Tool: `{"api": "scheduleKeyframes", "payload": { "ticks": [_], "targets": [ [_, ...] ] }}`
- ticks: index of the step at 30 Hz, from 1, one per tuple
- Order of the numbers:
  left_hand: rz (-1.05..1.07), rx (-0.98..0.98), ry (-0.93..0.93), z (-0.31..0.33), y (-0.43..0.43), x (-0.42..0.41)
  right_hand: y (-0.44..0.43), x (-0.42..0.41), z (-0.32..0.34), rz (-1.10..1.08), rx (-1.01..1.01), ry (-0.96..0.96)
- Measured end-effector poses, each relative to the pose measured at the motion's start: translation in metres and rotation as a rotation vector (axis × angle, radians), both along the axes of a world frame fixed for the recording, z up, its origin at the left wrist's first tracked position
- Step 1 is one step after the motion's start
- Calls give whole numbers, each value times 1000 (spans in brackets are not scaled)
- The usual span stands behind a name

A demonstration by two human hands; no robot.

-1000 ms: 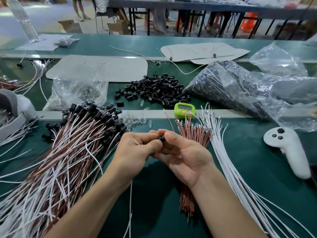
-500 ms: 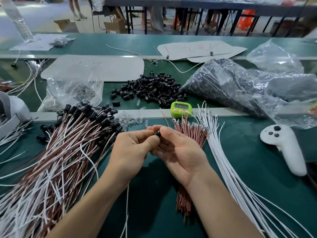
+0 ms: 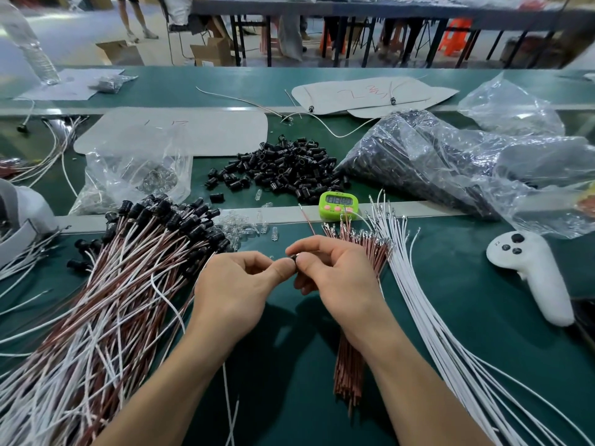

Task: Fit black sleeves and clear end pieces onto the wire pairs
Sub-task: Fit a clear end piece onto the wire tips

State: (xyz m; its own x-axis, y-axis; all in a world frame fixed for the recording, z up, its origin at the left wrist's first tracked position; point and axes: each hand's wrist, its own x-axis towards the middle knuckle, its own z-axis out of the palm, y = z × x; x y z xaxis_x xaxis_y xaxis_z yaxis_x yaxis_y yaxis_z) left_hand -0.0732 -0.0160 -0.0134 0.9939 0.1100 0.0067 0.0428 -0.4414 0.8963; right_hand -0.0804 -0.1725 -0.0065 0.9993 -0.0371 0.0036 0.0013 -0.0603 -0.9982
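Note:
My left hand (image 3: pixel 236 292) and my right hand (image 3: pixel 335 278) meet above the green mat, fingertips together. Between them they pinch a small black sleeve (image 3: pixel 292 258), mostly hidden by the fingers. A white wire (image 3: pixel 230 391) trails down below my left wrist. Loose black sleeves (image 3: pixel 283 170) lie heaped behind. Clear end pieces (image 3: pixel 244 228) are scattered near the metal strip. A bundle of brown wires (image 3: pixel 357 355) lies under my right hand, with white wires (image 3: pixel 428 304) fanned to its right. Finished wire pairs with black sleeves (image 3: pixel 106 284) are piled at the left.
A green timer (image 3: pixel 338 202) stands on the metal strip. Large plastic bags (image 3: pixel 450 169) fill the back right, a smaller bag (image 3: pixel 132 175) sits back left. A white controller (image 3: pixel 534 275) lies at the right. White cards (image 3: pixel 180 132) lie behind.
Both hands stay joined on the black sleeve, with only small shifts of the fingers. The camera has dipped slightly, so everything sits a little higher in view.

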Motion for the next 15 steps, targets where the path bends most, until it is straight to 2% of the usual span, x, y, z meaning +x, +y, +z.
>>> {"api": "scheduleKeyframes", "payload": {
  "ticks": [2,8,15],
  "targets": [
    [-45,8,14,0,1,2,-3,0,0,50,58,23],
    [-242,-283,59,9,7,7,-5,1,2,150,154,29],
    [-268,-313,12,13,4,6,-5,2,5,91,343,54]
  ]
}}
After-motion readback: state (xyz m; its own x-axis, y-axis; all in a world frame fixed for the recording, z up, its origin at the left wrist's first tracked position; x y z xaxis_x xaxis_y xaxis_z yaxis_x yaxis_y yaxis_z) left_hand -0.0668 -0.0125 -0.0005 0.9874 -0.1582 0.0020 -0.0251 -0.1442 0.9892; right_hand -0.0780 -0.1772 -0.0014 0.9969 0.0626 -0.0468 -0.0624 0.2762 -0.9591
